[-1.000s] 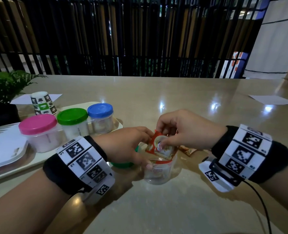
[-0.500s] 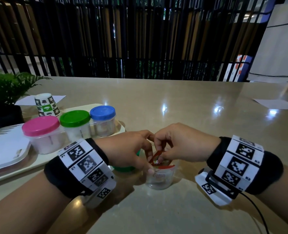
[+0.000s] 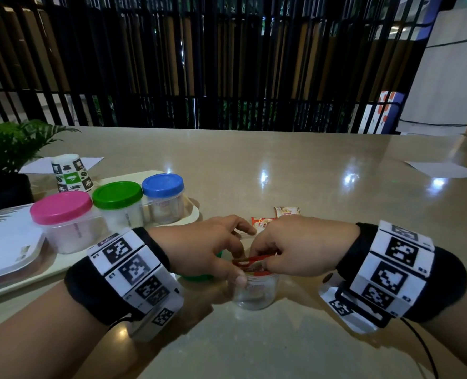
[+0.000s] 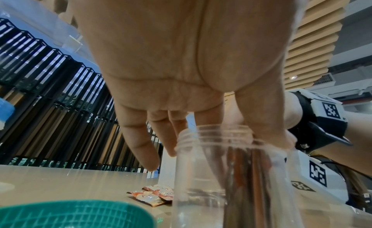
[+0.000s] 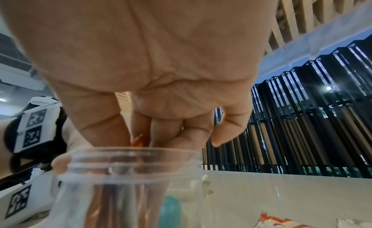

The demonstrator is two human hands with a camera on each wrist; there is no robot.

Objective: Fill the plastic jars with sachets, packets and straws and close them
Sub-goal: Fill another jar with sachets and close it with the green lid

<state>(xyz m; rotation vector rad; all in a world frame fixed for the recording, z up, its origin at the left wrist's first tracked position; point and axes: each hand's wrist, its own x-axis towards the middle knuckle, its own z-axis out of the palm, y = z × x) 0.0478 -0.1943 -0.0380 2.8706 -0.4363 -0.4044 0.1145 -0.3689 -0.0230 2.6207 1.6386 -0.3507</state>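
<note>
While the left hand (image 3: 202, 250) is curling its thumb and fingers round the rim of the clear plastic jar (image 3: 254, 292) standing on the glossy table (image 3: 295, 187), the right hand (image 3: 295, 248) is pinching a red sachet (image 3: 250, 262) down into its threaded mouth. A teal lid (image 4: 76, 214) is lying just left of the jar. Beyond the knuckles, two loose sachets (image 3: 263, 222) are lying flat. Farther left, three capped jars (image 3: 117, 205) are standing on a pale tray (image 3: 191, 214).
</note>
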